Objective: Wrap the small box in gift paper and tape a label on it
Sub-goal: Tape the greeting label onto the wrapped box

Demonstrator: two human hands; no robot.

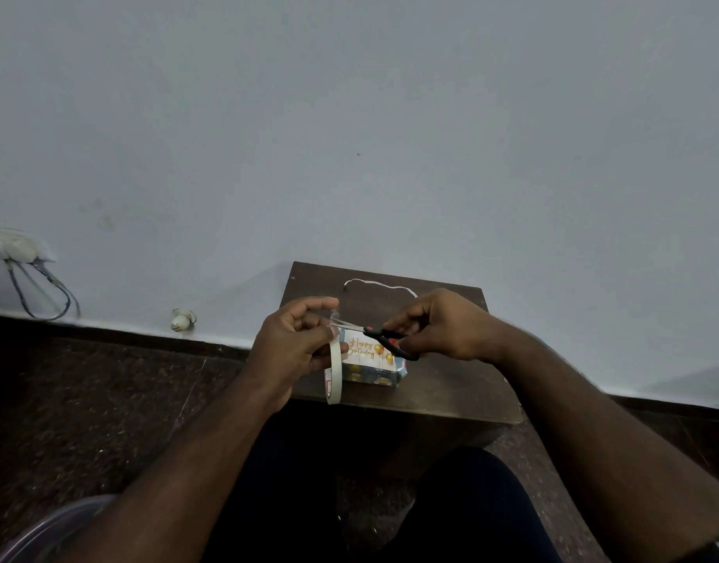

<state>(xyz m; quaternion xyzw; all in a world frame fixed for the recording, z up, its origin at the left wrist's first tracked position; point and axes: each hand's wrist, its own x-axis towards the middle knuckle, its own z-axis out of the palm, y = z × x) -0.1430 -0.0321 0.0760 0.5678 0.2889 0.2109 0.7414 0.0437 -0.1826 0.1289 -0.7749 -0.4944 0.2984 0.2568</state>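
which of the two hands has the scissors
The right hand grips the red-and-black scissors; the left hand holds the tape roll instead.

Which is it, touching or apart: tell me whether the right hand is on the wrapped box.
Apart. The head view shows the right hand gripping the scissors above the wrapped box, with the scissor handles between them.

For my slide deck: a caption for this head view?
Left hand holds tape roll, right hand scissors, above wrapped box.
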